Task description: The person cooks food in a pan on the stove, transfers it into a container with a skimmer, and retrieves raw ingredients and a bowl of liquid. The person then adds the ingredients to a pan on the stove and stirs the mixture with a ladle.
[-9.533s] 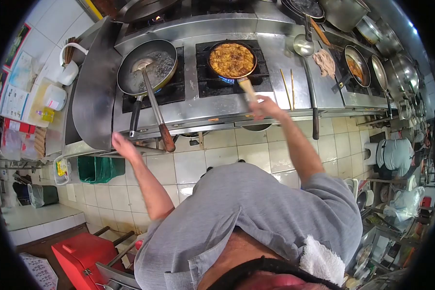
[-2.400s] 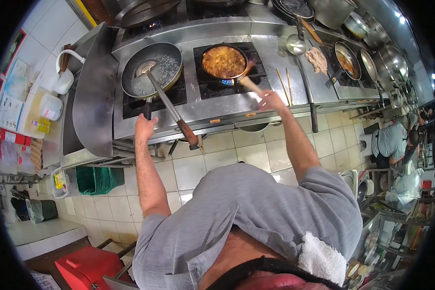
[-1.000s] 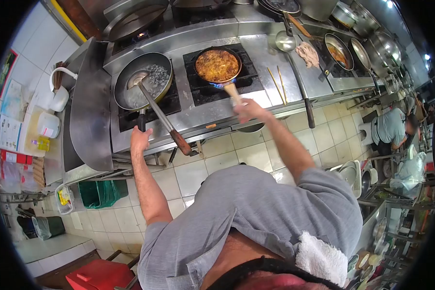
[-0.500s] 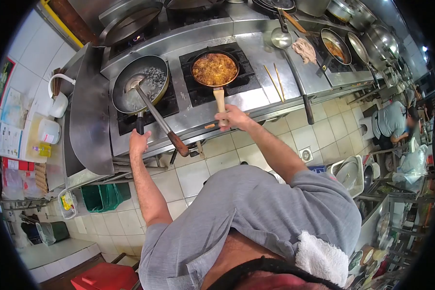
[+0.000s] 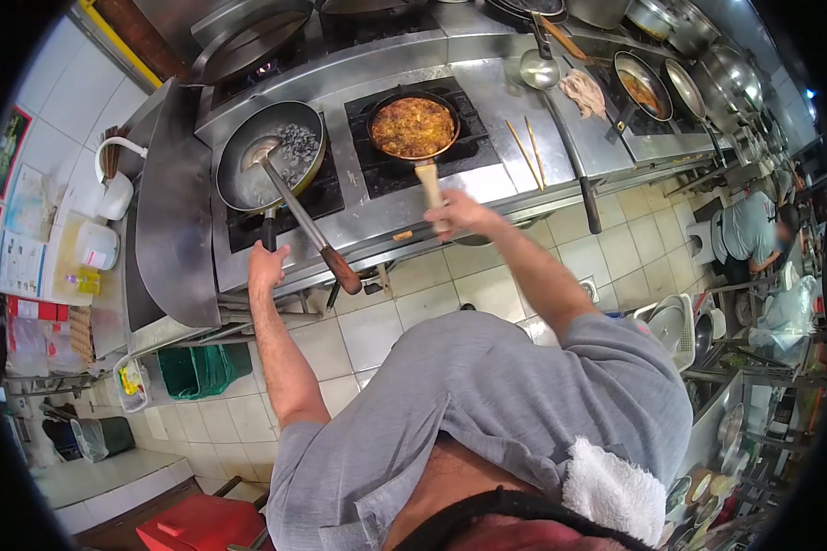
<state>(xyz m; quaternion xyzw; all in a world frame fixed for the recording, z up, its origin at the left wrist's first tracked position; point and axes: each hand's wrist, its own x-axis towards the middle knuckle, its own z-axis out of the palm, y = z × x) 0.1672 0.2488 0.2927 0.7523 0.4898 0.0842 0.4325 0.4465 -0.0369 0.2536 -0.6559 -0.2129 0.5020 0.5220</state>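
My right hand [image 5: 459, 216] is closed on the light wooden handle of a small round pan [image 5: 374, 108] on the middle burner. A browned, flat round of food [image 5: 414, 128] fills that pan. On the left burner sits a larger dark wok pan [image 5: 228, 158] with bubbling clear liquid inside. My left hand [image 5: 266, 266] grips its black handle [image 5: 269, 231]. A long ladle [image 5: 296, 204] rests in this pan, its bowl in the liquid and its wooden end sticking out past the stove edge, just right of my left hand.
Right of the small pan lie two chopsticks [image 5: 526, 156], another long ladle [image 5: 565, 138] and a crumpled cloth [image 5: 583, 93]. Farther right is a pan with reddish food [image 5: 640, 87]. A metal shield [image 5: 170, 211] stands at left. Another person [image 5: 749, 230] is at far right.
Since the oldest frame, my left hand has moved from beside the shield onto the wok pan's handle. My right hand has stayed on the small pan's handle, which has swung about. The food looks browner.
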